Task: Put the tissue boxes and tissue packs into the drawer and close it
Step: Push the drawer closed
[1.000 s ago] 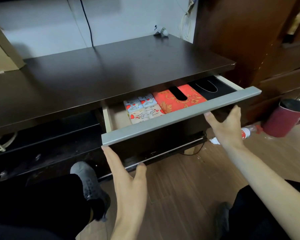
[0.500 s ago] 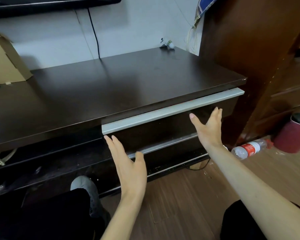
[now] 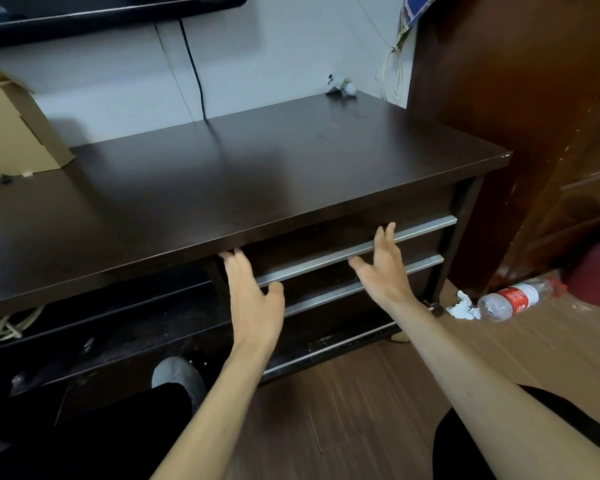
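Observation:
The top drawer (image 3: 329, 247) of the dark wooden cabinet sits flush under the cabinet top (image 3: 257, 181), with its grey handle bar (image 3: 426, 226) running across the front. The tissue boxes and packs are hidden inside. My left hand (image 3: 253, 299) lies flat against the drawer front near its left end, fingers spread and holding nothing. My right hand (image 3: 385, 268) presses flat over the grey bar further right, fingers apart, also holding nothing.
A second drawer (image 3: 340, 291) with its own grey bar lies below. A cardboard box (image 3: 14, 133) stands at the back left of the cabinet top. A plastic bottle (image 3: 513, 299), crumpled tissue (image 3: 461, 306) and a maroon bin (image 3: 596, 275) lie on the floor at right. A tall brown cupboard (image 3: 510, 98) stands right.
The drawer slid from open, showing the tissue packs and boxes, to fully pushed in. Both hands followed it forward, flat on the front.

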Tool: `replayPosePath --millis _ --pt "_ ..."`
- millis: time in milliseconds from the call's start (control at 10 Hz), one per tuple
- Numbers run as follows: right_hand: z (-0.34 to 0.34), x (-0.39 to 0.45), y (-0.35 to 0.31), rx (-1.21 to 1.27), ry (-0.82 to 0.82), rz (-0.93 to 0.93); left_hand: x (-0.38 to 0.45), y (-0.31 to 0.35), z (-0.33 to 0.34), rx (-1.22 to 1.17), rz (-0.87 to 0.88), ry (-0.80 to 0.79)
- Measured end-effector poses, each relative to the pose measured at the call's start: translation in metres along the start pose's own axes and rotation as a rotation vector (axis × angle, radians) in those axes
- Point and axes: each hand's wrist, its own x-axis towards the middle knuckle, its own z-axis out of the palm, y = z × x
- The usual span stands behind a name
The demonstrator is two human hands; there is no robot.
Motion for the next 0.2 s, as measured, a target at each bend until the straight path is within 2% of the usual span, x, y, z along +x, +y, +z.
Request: replayPosePath --millis 100,200 --pt "-0.004 0.0 0.0 0.054 0.035 0.022 -0.003 0.0 -0.004 -0.009 0.0 -0.031" --pt "-0.013 -0.007 0.002 0.152 0.137 0.009 0.003 0.003 -0.019 0.047 -0.046 -0.09"
